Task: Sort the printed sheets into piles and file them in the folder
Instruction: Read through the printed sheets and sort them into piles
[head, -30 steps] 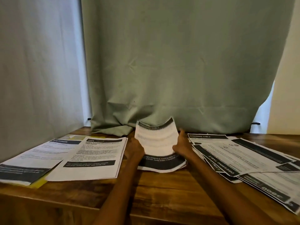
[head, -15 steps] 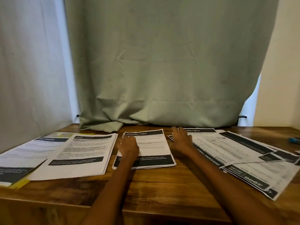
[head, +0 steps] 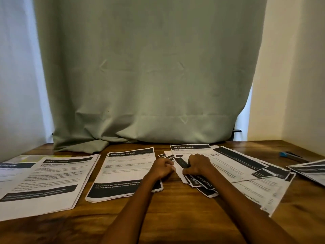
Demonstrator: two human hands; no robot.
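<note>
Two bare forearms reach out from the near edge across the dark brown wooden counter (head: 175, 217). The left hand (head: 162, 167) sits with its fingers curled in at the right edge of a neat stack of white printed sheets headed "DRESSING TABLE" (head: 123, 173), which lies flat in the middle of the counter with a black band across its lower end. Whether that hand actually pinches a sheet or only rests there, I cannot tell. Just beside it, the right hand (head: 198, 164) has its fingers bent down onto the left edge of a loose, fanned heap of white and black printed sheets (head: 237, 173); it appears to grip the edge of the topmost pages, thumb toward the left hand. The heap spreads out toward the right, its sheets lying at mixed angles, some upside down.

To the left, a larger pile of white printed sheets with a dark header strip (head: 49, 182) lies beside the middle stack, overlapping another sheet at the far left edge. At the far right, a further few sheets (head: 309, 170) poke into view. Beyond them lies a small blue-tipped object (head: 285, 154), too blurred to identify. Behind everything hangs a pale green curtain (head: 140, 76), its hem bunched on the counter.
</note>
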